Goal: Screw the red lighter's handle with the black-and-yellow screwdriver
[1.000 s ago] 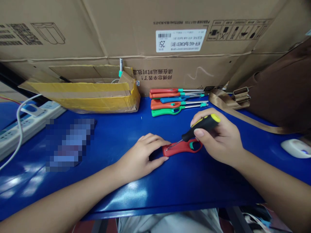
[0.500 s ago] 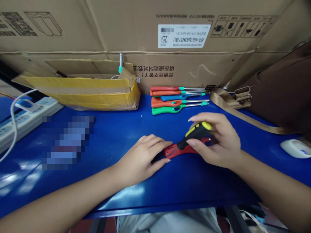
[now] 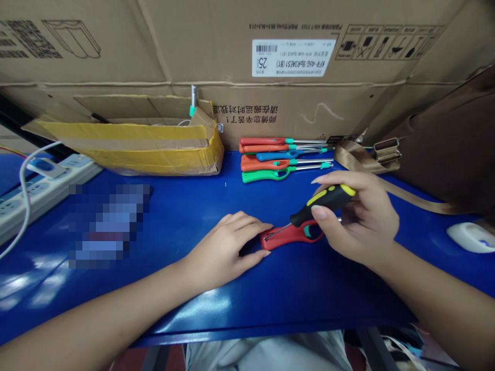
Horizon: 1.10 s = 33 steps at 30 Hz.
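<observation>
A red long-nosed gas lighter with a teal trigger lies flat on the blue table in front of me. My left hand grips its handle end between thumb and fingers. In my right hand is a black and yellow screwdriver, held at a slant by its handle. The screwdriver's tip points at the left end of the lighter's handle; whether it sits in a screw is too small to tell. Part of the lighter's metal nozzle is hidden behind my right hand.
Several coloured lighters lie beyond my hands, before a large cardboard box. A taped yellow carton stands at left, near a power strip and a blurred flat object. A brown strap and white mouse are at right.
My right hand and the screwdriver have shifted right, and the screwdriver leans lower. More of the lighter's handle and its trigger show now. My left hand has stayed on the lighter.
</observation>
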Each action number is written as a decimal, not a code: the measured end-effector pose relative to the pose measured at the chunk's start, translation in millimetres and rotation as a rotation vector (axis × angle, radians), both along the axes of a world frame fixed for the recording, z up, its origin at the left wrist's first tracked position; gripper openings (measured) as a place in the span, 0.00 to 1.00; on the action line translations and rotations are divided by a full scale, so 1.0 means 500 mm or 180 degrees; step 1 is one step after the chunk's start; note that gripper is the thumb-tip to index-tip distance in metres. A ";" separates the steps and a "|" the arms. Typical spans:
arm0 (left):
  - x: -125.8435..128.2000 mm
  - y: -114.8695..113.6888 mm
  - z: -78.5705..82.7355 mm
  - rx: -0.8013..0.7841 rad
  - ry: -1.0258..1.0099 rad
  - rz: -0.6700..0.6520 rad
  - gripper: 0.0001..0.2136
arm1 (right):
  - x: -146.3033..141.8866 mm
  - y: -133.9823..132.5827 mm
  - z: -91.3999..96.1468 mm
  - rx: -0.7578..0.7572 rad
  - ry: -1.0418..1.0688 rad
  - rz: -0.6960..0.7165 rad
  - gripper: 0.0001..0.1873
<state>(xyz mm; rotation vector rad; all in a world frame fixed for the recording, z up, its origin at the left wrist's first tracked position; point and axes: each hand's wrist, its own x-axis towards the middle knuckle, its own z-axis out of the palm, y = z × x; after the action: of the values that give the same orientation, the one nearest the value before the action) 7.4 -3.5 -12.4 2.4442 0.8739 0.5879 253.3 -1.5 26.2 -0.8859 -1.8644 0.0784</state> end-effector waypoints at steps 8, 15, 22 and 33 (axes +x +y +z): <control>0.001 0.001 0.003 -0.0030 -0.0017 -0.0013 0.17 | -0.003 0.002 -0.006 -0.0332 0.0340 0.0220 0.14; -0.002 0.001 0.002 -0.0029 -0.0024 -0.0026 0.17 | 0.001 0.005 -0.015 -0.0503 0.0333 0.0219 0.15; 0.000 0.003 0.001 -0.0034 -0.0037 -0.0027 0.17 | 0.006 0.007 -0.014 -0.0476 0.0302 0.0156 0.16; 0.002 -0.002 0.008 -0.0173 -0.0334 -0.0044 0.08 | 0.006 0.007 -0.015 -0.0435 0.0197 0.0186 0.17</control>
<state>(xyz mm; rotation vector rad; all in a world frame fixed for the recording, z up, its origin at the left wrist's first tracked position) 8.5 -4.5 -8.3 2.3461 0.8193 0.6720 256.3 1.9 18.6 -0.9119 -1.8437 0.2692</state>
